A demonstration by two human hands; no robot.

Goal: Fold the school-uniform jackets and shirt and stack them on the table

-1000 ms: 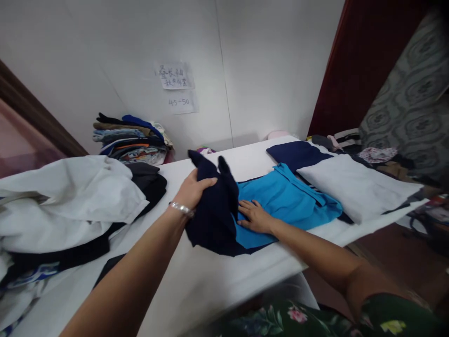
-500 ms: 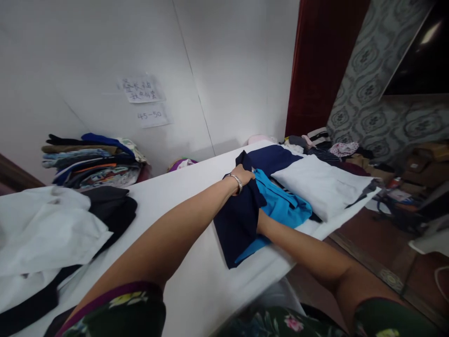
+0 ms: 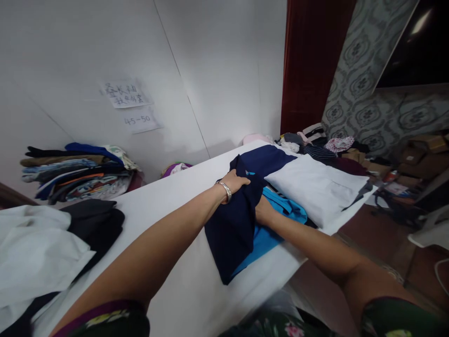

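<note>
A dark navy garment [image 3: 229,238] with a bright blue part [image 3: 268,241] lies partly folded over on the white table. My left hand [image 3: 234,183], with a silver bracelet on the wrist, is closed on the navy cloth near its far end. Its thumb points right along the fabric; the other fingers are mostly hidden. My right hand [image 3: 265,211] is at the right edge of the navy layer, above the blue cloth. Its fingers go behind the navy fold and look closed on it, though the tips are hidden.
Right of the garment lie a folded white garment [image 3: 315,187] and a navy one [image 3: 268,159]. White clothing [image 3: 35,252] and black clothing [image 3: 101,224] cover the left side. A clothes stack [image 3: 80,171] stands behind by the wall, and a mixed pile [image 3: 326,145] at the far right.
The view has shifted slightly. More of the navy layer now lies over the blue part near my hands, and my left thumb has stretched out along the cloth.
</note>
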